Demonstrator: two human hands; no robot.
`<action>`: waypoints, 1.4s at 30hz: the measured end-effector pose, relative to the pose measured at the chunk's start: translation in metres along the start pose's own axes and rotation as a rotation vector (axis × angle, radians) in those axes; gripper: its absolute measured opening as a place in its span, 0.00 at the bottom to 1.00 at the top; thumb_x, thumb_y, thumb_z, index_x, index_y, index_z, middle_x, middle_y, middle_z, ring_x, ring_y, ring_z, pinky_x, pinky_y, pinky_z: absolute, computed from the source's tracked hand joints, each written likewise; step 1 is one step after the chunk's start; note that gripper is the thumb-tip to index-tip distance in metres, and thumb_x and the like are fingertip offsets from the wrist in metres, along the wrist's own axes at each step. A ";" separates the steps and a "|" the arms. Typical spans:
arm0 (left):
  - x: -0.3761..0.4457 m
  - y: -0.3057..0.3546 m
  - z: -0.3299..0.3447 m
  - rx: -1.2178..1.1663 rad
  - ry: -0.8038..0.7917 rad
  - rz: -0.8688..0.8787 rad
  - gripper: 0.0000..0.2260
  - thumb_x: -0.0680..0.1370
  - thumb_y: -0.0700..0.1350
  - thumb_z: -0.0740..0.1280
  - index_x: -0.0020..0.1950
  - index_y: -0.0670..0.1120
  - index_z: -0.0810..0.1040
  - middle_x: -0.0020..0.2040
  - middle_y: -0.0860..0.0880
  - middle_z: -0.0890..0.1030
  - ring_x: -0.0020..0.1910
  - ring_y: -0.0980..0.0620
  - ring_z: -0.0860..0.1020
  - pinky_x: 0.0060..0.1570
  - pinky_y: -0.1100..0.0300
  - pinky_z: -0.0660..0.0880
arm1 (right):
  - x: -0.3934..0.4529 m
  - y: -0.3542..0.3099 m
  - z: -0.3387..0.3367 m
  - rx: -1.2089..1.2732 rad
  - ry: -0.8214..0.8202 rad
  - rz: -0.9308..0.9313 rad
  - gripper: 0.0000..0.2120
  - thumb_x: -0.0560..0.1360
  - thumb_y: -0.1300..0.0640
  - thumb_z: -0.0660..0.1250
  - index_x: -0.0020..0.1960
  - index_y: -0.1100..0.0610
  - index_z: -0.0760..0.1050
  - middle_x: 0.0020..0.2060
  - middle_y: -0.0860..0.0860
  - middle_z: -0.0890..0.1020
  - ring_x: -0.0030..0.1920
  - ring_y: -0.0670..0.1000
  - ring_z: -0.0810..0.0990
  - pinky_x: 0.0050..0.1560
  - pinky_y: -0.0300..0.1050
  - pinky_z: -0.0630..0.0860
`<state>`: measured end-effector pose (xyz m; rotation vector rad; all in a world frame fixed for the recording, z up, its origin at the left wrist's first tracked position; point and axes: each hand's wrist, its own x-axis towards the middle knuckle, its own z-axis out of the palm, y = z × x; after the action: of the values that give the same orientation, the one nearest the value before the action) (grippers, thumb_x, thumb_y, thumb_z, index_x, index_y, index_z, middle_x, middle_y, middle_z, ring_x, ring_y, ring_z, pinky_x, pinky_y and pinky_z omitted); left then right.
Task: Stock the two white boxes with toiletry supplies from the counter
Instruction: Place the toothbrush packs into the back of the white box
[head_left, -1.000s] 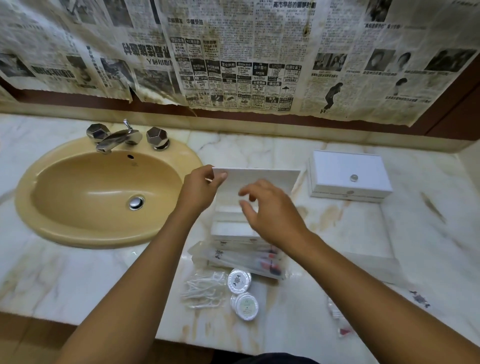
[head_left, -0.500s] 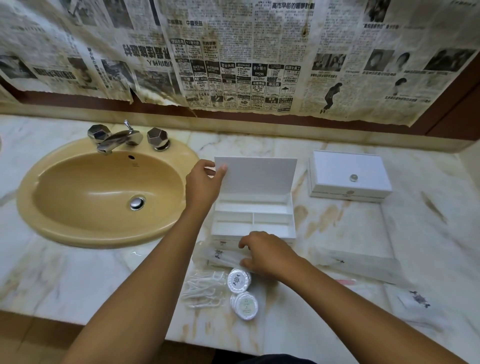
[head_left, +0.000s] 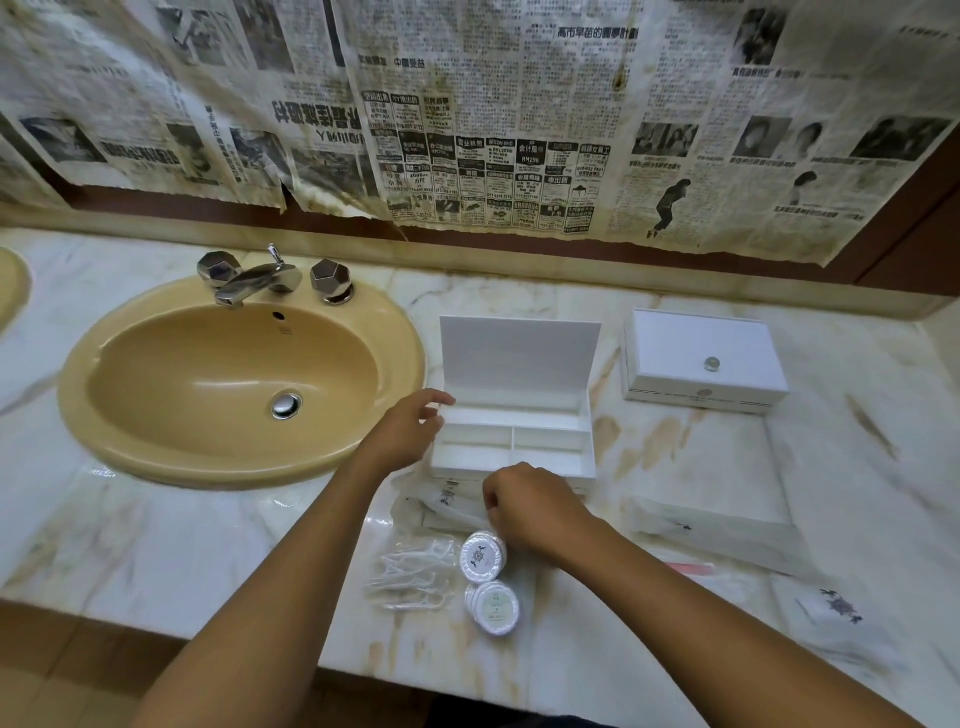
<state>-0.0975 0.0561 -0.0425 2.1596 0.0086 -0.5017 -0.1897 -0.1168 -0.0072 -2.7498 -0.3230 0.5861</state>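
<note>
Your left hand (head_left: 402, 439) is extended forward on a bare forearm, fingers loosely spread and slightly curled, palm facing right. Your right hand (head_left: 530, 506) sits lower and nearer, knuckles up, fingers curled under in a closed pinch; what they grip is hidden.

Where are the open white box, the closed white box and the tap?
open white box (head_left: 511, 447): head view, on its inner dividers.
closed white box (head_left: 701, 353): head view, on its lid.
tap (head_left: 254, 280): head view, on its chrome spout.

right hand (head_left: 530, 512) closed on clear packets (head_left: 447, 506) before the open white box (head_left: 511, 441); left hand (head_left: 402, 436) beside it.
</note>
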 end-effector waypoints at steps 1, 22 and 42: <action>-0.001 0.001 -0.001 -0.007 -0.009 -0.004 0.12 0.82 0.41 0.59 0.61 0.53 0.76 0.51 0.50 0.77 0.45 0.48 0.75 0.49 0.46 0.79 | 0.000 0.000 -0.003 0.005 0.002 0.000 0.08 0.73 0.66 0.60 0.45 0.59 0.78 0.44 0.55 0.80 0.43 0.57 0.78 0.39 0.45 0.72; -0.004 -0.005 -0.002 -0.320 -0.049 -0.115 0.18 0.82 0.39 0.60 0.68 0.57 0.71 0.56 0.48 0.80 0.51 0.46 0.80 0.48 0.47 0.80 | 0.055 0.034 -0.055 -0.109 0.347 0.107 0.18 0.74 0.71 0.58 0.30 0.57 0.56 0.31 0.50 0.60 0.27 0.49 0.61 0.26 0.41 0.54; 0.001 -0.010 0.008 -0.254 0.022 -0.093 0.19 0.83 0.40 0.58 0.69 0.60 0.71 0.60 0.44 0.76 0.50 0.45 0.77 0.51 0.46 0.79 | 0.085 0.038 -0.024 0.056 0.126 0.203 0.09 0.73 0.66 0.57 0.37 0.61 0.74 0.34 0.55 0.77 0.34 0.56 0.74 0.31 0.43 0.68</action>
<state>-0.1015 0.0555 -0.0546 1.9219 0.1767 -0.5023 -0.0981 -0.1343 -0.0294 -2.7682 0.0024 0.4598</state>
